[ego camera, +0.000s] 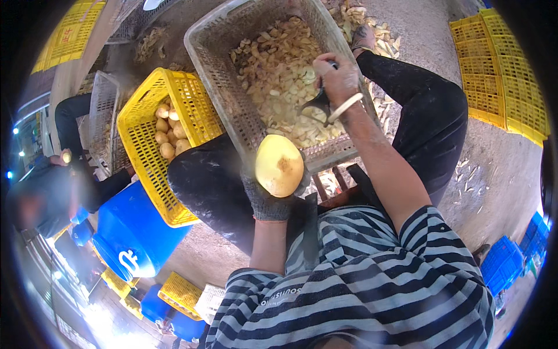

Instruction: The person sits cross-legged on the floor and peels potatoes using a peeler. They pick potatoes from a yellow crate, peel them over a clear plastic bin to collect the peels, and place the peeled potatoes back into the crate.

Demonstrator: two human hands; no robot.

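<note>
My left hand (270, 198), in a dark knitted glove, holds a large, partly peeled pale-yellow tuber or fruit (279, 165) with a brown patch on top. Above and to the right, my right hand (338, 78) is bare and closed around the dark handle of a tool (317, 102); the tool's working end is not clear. A light band circles that wrist. Beneath both hands stands a dirty grey plastic crate (218, 83) holding many peelings (283, 91).
A yellow crate (144, 174) with several round tan pieces (168, 131) stands left of my knee, beside a blue barrel (135, 231). Another person (48, 192) sits at far left. Stacked yellow crates (501, 74) stand right. Peelings (383, 35) lie on the floor.
</note>
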